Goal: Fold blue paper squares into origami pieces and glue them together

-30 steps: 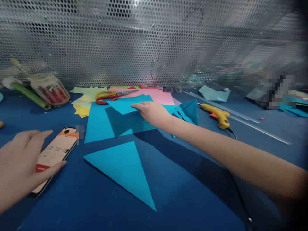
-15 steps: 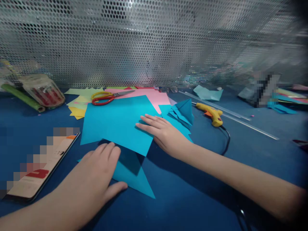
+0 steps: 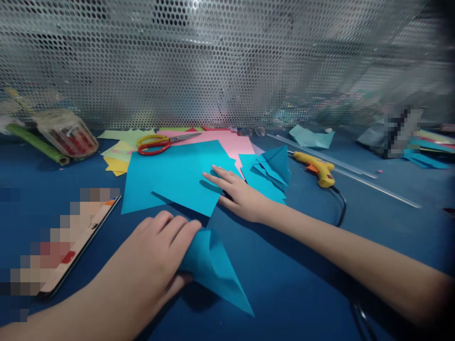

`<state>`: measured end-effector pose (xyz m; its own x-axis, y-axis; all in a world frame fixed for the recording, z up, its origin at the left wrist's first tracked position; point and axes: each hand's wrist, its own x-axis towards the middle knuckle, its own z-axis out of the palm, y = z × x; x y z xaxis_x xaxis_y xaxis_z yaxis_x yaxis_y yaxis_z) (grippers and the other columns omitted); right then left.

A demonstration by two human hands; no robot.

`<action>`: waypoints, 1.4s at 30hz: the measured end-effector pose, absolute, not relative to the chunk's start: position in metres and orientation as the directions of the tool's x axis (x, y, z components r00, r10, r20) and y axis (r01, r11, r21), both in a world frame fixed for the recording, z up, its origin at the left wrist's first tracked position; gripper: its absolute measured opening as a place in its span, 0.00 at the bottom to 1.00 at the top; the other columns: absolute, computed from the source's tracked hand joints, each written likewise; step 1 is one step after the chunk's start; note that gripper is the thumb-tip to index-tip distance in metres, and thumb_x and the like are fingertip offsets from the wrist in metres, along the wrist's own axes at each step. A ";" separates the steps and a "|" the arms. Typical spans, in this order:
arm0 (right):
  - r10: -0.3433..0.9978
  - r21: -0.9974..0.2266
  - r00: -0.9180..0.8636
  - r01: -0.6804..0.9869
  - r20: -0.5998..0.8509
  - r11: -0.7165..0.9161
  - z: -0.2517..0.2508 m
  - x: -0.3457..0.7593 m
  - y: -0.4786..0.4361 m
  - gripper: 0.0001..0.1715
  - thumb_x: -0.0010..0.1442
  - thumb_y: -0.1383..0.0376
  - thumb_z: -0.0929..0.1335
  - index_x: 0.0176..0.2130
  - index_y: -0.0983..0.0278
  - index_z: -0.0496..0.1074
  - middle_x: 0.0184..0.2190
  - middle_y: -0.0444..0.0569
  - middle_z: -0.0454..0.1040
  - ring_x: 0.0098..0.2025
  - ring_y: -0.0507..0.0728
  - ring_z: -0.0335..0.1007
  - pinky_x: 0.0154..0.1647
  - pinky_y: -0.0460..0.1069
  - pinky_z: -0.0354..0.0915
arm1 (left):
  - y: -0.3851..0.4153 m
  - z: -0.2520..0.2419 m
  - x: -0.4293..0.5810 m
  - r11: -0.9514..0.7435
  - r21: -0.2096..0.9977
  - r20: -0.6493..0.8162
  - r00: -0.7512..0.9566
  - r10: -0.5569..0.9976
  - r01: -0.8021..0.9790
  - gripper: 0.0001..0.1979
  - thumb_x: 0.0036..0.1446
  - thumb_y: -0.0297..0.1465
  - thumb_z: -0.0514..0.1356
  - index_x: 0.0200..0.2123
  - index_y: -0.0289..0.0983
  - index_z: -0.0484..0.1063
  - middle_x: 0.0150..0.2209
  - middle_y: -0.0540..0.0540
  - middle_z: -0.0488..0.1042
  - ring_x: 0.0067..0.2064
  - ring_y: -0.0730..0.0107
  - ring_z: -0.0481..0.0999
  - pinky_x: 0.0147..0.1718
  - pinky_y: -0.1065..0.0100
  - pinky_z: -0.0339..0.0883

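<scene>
My left hand (image 3: 159,251) grips a piece of blue paper (image 3: 216,265) between thumb and fingers, lifted a little off the table. The paper bends under the fingers, and its pointed corner reaches right and toward me. Part of it is hidden by the hand. Further off lies a larger blue sheet (image 3: 167,175), with a slit running in from its near edge. My right hand (image 3: 240,192) rests on the right side of this sheet with its fingers stretched out. Just right of that hand sits a folded blue paper shape (image 3: 275,166) on more blue paper.
Red-and-yellow scissors (image 3: 154,144) lie on coloured papers at the back. A yellow glue gun (image 3: 318,170) with a black cord and clear glue sticks (image 3: 384,192) are at right. At left are a phone (image 3: 81,253), a jar (image 3: 67,135) and a green roll (image 3: 39,144).
My left hand has taken up the blue paper piece from the table and moved it slightly right and toward me. My right hand stays on the sheet, its fingers spread a bit wider.
</scene>
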<state>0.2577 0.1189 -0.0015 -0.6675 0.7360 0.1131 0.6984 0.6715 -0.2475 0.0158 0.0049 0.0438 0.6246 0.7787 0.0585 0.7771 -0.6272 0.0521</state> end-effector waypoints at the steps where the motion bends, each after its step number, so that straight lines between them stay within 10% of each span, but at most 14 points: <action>1: 0.732 -0.250 -0.673 0.695 0.104 0.674 0.000 0.259 0.120 0.36 0.71 0.62 0.62 0.72 0.63 0.48 0.73 0.60 0.40 0.74 0.65 0.34 0.71 0.64 0.46 | 0.003 0.044 0.016 -0.674 0.025 0.115 0.668 0.735 0.738 0.29 0.48 0.26 0.64 0.56 0.41 0.70 0.50 0.44 0.79 0.47 0.50 0.78 0.41 0.54 0.75; 9: 0.881 -0.201 -0.466 0.858 0.082 0.473 0.002 0.264 0.085 0.44 0.70 0.49 0.62 0.74 0.58 0.39 0.74 0.57 0.30 0.72 0.73 0.18 0.69 0.74 0.40 | -0.008 0.040 0.015 -0.759 -0.044 0.270 0.739 0.617 0.650 0.24 0.49 0.19 0.53 0.50 0.38 0.68 0.54 0.41 0.78 0.51 0.56 0.79 0.44 0.57 0.76; 18: 0.950 -0.167 -0.280 0.952 -0.139 0.256 -0.004 0.283 0.050 0.50 0.68 0.39 0.56 0.74 0.61 0.35 0.73 0.63 0.33 0.72 0.72 0.22 0.69 0.72 0.39 | -0.011 0.042 0.017 -0.738 0.004 0.291 0.705 0.647 0.675 0.16 0.57 0.18 0.47 0.40 0.38 0.70 0.47 0.42 0.79 0.45 0.59 0.79 0.42 0.60 0.76; 25: 0.905 -0.357 -0.382 0.832 0.188 0.425 -0.002 0.291 0.066 0.39 0.72 0.49 0.58 0.72 0.64 0.47 0.74 0.63 0.38 0.74 0.68 0.30 0.69 0.69 0.49 | -0.016 0.021 0.015 -0.798 0.009 0.216 0.778 0.589 0.602 0.22 0.50 0.17 0.48 0.44 0.38 0.73 0.52 0.43 0.79 0.52 0.59 0.79 0.46 0.62 0.76; 29: 0.622 -0.253 -0.563 0.597 0.544 0.761 0.016 0.285 0.047 0.23 0.73 0.55 0.59 0.62 0.61 0.61 0.68 0.62 0.56 0.72 0.63 0.49 0.68 0.61 0.56 | -0.019 0.017 0.017 -0.803 -0.005 0.148 0.795 0.589 0.596 0.19 0.51 0.20 0.52 0.44 0.36 0.75 0.58 0.38 0.75 0.58 0.52 0.75 0.49 0.57 0.75; 33: 0.319 -0.154 -0.832 0.279 0.453 0.948 0.024 0.273 0.023 0.23 0.73 0.51 0.57 0.47 0.64 0.69 0.46 0.56 0.76 0.50 0.58 0.74 0.50 0.51 0.70 | -0.019 0.024 0.015 -0.818 0.017 0.091 0.814 0.573 0.574 0.19 0.53 0.24 0.53 0.47 0.34 0.76 0.60 0.37 0.72 0.61 0.55 0.72 0.53 0.59 0.72; 42: 0.305 -0.152 -0.910 0.271 0.281 0.950 0.026 0.261 0.003 0.13 0.72 0.61 0.60 0.38 0.62 0.69 0.41 0.48 0.77 0.41 0.57 0.73 0.44 0.51 0.68 | -0.014 0.032 0.014 -0.879 -0.078 0.085 0.882 0.464 0.470 0.15 0.59 0.30 0.54 0.44 0.36 0.77 0.57 0.36 0.74 0.56 0.51 0.77 0.47 0.61 0.76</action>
